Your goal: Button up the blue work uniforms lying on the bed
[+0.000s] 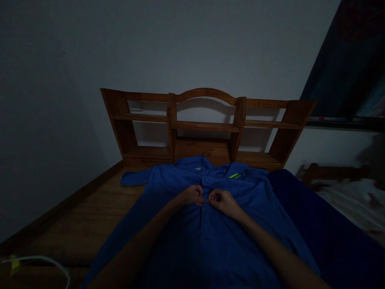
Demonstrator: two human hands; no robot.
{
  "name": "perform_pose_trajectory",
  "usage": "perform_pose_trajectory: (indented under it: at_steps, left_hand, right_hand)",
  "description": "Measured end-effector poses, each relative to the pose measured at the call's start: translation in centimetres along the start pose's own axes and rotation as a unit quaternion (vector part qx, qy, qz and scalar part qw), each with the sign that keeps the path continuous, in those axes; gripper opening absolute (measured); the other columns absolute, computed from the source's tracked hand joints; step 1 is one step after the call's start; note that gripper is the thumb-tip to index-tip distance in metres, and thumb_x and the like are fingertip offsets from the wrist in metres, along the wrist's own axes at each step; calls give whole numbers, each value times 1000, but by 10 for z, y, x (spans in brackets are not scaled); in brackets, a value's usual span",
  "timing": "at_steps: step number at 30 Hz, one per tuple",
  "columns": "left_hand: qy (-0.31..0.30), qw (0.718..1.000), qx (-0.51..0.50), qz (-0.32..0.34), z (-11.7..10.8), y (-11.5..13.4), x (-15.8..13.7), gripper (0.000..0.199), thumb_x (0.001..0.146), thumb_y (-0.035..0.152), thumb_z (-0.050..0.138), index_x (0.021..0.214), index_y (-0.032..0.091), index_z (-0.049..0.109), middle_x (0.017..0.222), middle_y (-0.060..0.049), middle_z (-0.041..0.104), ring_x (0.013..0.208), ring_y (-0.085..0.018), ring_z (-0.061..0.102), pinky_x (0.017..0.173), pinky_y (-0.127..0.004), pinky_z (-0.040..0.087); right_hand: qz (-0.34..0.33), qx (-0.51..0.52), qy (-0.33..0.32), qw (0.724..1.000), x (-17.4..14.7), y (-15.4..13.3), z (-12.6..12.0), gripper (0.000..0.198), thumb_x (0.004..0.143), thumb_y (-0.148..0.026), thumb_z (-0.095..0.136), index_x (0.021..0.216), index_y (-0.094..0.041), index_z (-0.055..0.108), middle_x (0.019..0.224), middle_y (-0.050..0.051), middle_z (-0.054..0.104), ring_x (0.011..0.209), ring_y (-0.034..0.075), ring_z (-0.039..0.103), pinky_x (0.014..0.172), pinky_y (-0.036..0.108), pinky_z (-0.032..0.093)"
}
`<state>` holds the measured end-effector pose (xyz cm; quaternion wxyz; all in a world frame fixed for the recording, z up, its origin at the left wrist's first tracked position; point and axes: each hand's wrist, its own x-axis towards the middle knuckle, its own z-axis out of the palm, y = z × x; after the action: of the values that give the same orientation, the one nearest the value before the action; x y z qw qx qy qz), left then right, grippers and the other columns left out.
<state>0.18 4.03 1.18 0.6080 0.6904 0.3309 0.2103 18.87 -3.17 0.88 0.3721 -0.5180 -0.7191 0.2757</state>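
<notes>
A blue button-up garment [234,241], a shirt or coat by its look, lies spread face up on a wooden surface, collar away from me. Its front edges meet along the middle, and a button [207,180] shows below the collar. Yellow-green print [234,176] marks the right side of the chest. My left hand [193,195] pinches the front edge from the left. Opposite it, my right hand [221,200] pinches the cloth with thumb and fingers, the tips nearly touching the left ones. Whatever button sits between the fingertips is too small and dark to make out.
Behind the collar stands a wooden shelf unit [207,127] against the wall. The wooden surface [99,200] shows at left, with a pale cable [45,257] at its near edge. Dark blue cloth [315,216] lies to the right. A dark curtain [339,72] hangs at upper right.
</notes>
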Motion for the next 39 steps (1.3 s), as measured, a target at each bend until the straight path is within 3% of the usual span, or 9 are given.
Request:
perform_pose_trajectory:
  at_steps: [4,7,12,19,22,25,30,39]
  left_hand:
    - [-33,995,90,36,1,1,-1,28,64,33,66,71,18,44,49,8,51,48,-11,55,47,-20,38]
    - [-60,991,112,37,2,1,-2,34,63,38,69,70,19,42,50,6,54,45,-10,52,44,-20,35]
    - [-41,993,111,30,4,-4,1,47,55,45,74,69,20,38,45,10,48,42,-10,46,42,-20,31]
    - [-14,983,173,65,8,0,-3,42,56,40,76,72,17,44,56,9,44,51,-6,42,46,-18,29]
    - [-46,981,164,88,7,6,-8,43,61,40,74,86,17,49,58,9,47,51,-7,45,47,-17,31]
    - [-93,983,145,71,4,9,-9,48,64,45,71,98,18,50,56,9,49,45,-7,47,44,-17,31]
    - [-95,984,139,53,0,5,-3,50,62,48,72,96,17,54,54,7,53,40,-8,46,41,-18,32]
    - [-79,989,112,64,-1,8,-5,42,63,45,72,91,15,60,51,8,45,43,-6,35,42,-18,24]
  right_hand:
    - [66,87,-15,994,3,6,0,19,71,-33,64,77,-15,63,61,-3,55,52,8,48,47,19,34]
    - [90,132,-25,987,5,6,0,20,68,-32,66,76,-14,63,58,-3,54,47,7,45,46,19,33]
    - [98,167,-29,981,6,1,-1,26,65,-36,69,73,-13,64,54,-3,53,44,6,42,43,19,30]
    - [102,180,-45,977,6,2,-2,30,64,-42,71,70,-14,64,51,-3,53,43,6,40,43,20,29]
    - [97,186,-50,976,6,5,-1,29,64,-41,71,71,-14,64,52,-4,53,42,6,40,43,20,28]
    - [89,190,-52,976,6,6,-1,28,65,-39,70,72,-13,64,50,-4,52,41,6,39,42,20,27]
    - [77,208,-38,974,5,4,-5,26,71,-37,62,78,-12,67,54,-3,55,42,7,45,44,20,30]
    - [87,225,34,970,7,4,-12,23,69,-34,58,79,-14,65,60,-2,57,41,7,47,43,20,34]
